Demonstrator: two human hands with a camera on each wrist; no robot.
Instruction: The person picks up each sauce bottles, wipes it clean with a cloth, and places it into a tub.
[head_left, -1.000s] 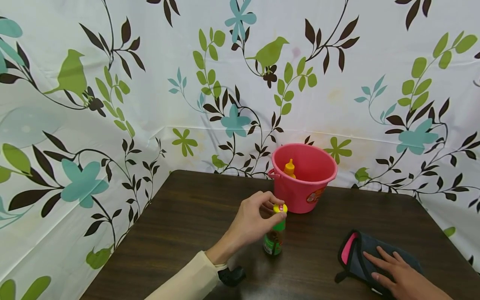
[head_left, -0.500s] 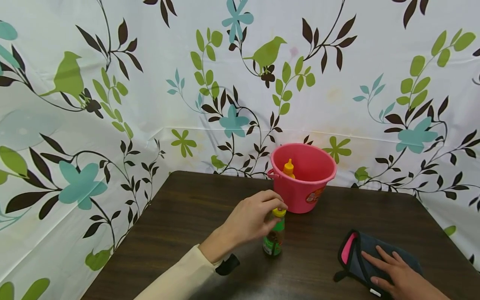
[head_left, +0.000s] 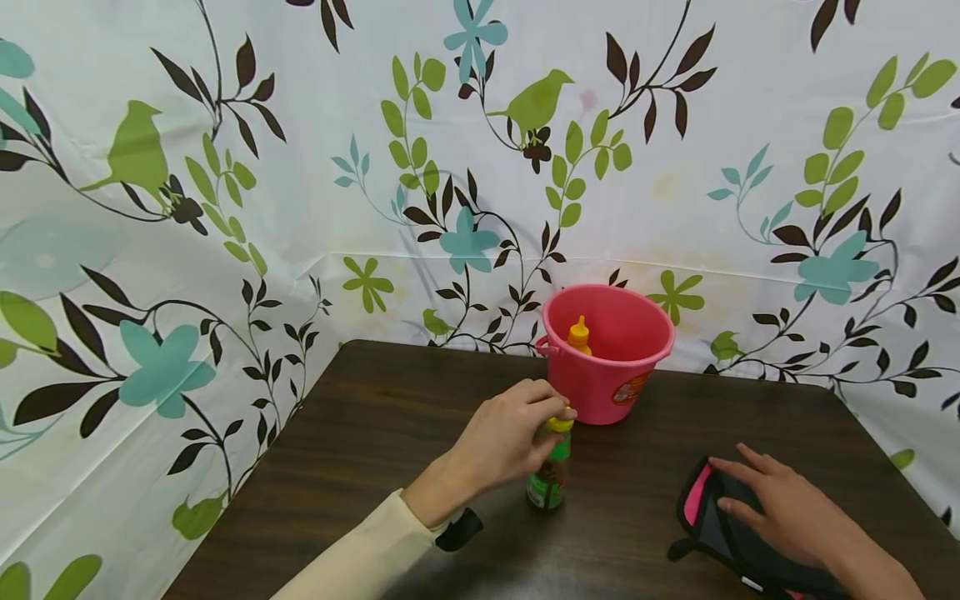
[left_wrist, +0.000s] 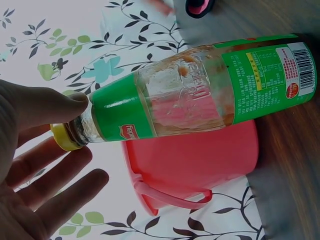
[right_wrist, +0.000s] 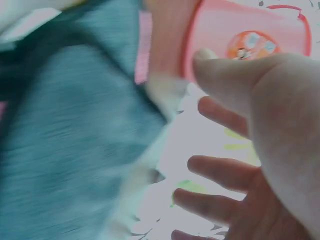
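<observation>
A glass sauce bottle (head_left: pixel 545 487) with green labels stands upright on the table. My left hand (head_left: pixel 506 437) pinches it at the top, around its yellow cap (left_wrist: pixel 64 138). In the left wrist view the thumb lies against the bottle's neck, and the lower fingers are spread away from the glass. Over at the right, my right hand (head_left: pixel 787 508) is over a dark blue-grey fabric pouch (head_left: pixel 723 529) with black edging and pink lining. The right wrist view shows its fingers (right_wrist: pixel 220 172) extended and apart, beside the blurred pouch.
A pink bucket (head_left: pixel 596 396) stands behind the sauce bottle, near the back of the dark wooden table (head_left: pixel 420 392). Inside it is a yellow squeeze bottle (head_left: pixel 578 335), with the nozzle showing above the rim. A patterned cloth (head_left: pixel 300 150) hangs behind the table.
My right hand has shifted from the pouch's middle toward its pink-lined opening, and the pouch's near end has changed shape. My left fingers have turned around the cap while the bottle stays put.
</observation>
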